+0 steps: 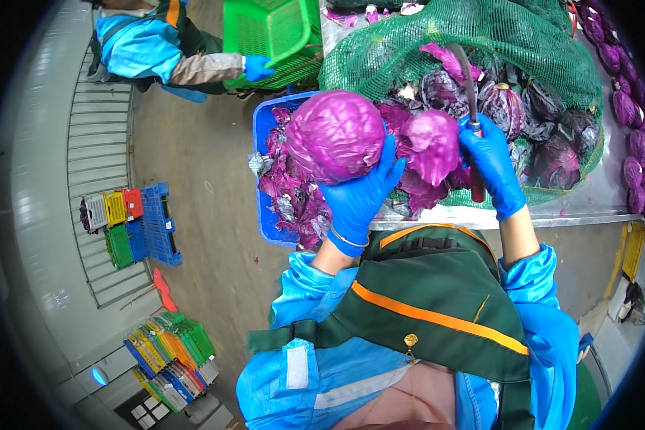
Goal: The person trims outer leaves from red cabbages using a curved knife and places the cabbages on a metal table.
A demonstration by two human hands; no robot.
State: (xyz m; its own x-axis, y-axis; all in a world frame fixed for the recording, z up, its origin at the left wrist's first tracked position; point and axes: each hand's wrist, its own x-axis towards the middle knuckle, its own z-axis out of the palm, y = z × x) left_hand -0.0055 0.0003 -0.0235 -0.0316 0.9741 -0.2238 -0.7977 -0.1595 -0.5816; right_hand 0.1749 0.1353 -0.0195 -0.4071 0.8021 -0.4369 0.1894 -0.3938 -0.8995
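My left hand (361, 188), in a blue glove, holds a smooth red cabbage head (336, 137) above the blue crate's inner edge. My right hand (492, 158), gloved in blue as well, grips the red handle of a curved-blade knife (468, 86), its blade pointing away from me. Between my hands are loose purple leaves (430, 142) over the edge of the metal table. Beyond and right of the knife, an opened green mesh sack (559, 59) holds several red cabbages (504, 110) with dark outer leaves. My left fingers are partly hidden by the cabbage.
A blue crate (258, 188) of cabbage leaves stands left of the metal table (591, 207). Trimmed cabbages (623, 107) line the table's far right. At the upper left, a person (140, 48) in a blue sleeve touches a green crate (271, 32). Coloured crates (177, 355) stand along the wall.
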